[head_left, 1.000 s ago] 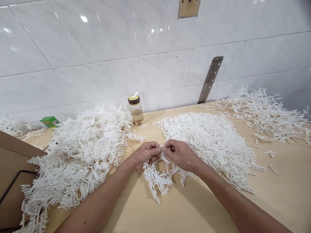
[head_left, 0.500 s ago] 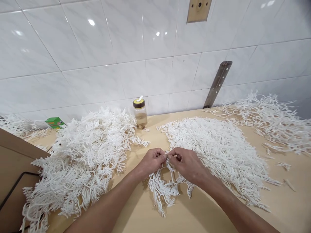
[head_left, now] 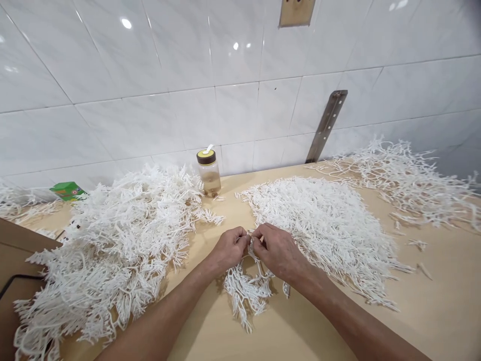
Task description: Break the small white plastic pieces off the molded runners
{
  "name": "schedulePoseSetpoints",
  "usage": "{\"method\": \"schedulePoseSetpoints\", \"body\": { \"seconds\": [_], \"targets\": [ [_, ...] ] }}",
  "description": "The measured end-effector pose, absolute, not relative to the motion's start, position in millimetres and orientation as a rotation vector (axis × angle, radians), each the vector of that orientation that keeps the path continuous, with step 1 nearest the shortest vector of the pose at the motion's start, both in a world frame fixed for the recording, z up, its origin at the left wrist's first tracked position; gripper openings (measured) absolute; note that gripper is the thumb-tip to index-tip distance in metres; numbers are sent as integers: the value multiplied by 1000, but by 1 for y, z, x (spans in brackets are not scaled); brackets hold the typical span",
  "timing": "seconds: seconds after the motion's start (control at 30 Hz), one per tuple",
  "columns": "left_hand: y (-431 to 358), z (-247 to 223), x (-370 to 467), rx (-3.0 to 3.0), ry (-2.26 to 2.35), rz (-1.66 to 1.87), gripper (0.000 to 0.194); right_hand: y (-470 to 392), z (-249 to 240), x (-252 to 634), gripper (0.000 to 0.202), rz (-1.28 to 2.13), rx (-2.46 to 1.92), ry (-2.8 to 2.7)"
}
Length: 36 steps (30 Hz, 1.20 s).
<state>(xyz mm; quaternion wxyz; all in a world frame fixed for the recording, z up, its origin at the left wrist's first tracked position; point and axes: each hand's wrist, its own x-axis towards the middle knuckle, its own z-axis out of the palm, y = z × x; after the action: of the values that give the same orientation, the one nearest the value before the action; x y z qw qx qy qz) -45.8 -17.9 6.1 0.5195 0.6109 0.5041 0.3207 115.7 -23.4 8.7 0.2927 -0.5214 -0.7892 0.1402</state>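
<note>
My left hand [head_left: 232,246] and my right hand [head_left: 276,249] meet at the middle of the table, fingertips pinched close together. Between them they grip the top of a small cluster of branching white plastic strands [head_left: 246,293], which hangs down onto the wood below my fingers. The exact spot they pinch is mostly hidden by the fingertips. Just beyond my right hand spreads a flat heap of short white plastic pieces [head_left: 319,215]. To the left of my left hand lies a taller, tangled pile of white branching strands [head_left: 124,245].
A jar with a yellow and dark lid [head_left: 209,173] stands by the tiled wall. Behind the left pile is a green box [head_left: 67,190]. A metal bracket [head_left: 326,125] leans on the wall. Thin white strands [head_left: 413,180] lie far right; a brown box [head_left: 22,260] is at left.
The view has shifted slightly, so everything sits a little further left. My right hand covers more of the cluster's right side, and less of that side shows. Both hands keep their pinch.
</note>
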Motion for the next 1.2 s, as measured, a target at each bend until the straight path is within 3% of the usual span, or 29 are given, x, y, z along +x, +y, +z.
{"method": "schedulePoseSetpoints", "body": {
  "seconds": [0.17, 0.3, 0.5, 0.77, 1.03, 1.2],
  "targets": [
    [-20, 12, -47, 1296, 1093, 837, 27, -12, 12, 129, 12, 334, -1562, -1855],
    [-18, 15, -49, 1179, 993, 892, 35, -8, 24, 142, 6, 582, -1532, -1634],
    [-15, 13, -53, 1148, 967, 860, 39, -10, 30, 140, 24, 1376, -1125, -1360],
    [-15, 13, -53, 1142, 975, 841, 37, -8, 29, 144, 28, 1547, -968, -1222],
    [-14, 11, -54, 1176, 976, 839, 38, -6, 23, 143, 28, 1347, -1092, -1345],
    [-14, 11, -53, 1153, 974, 834, 38, -4, 25, 149, 21, 482, -1381, -1578]
  ]
}}
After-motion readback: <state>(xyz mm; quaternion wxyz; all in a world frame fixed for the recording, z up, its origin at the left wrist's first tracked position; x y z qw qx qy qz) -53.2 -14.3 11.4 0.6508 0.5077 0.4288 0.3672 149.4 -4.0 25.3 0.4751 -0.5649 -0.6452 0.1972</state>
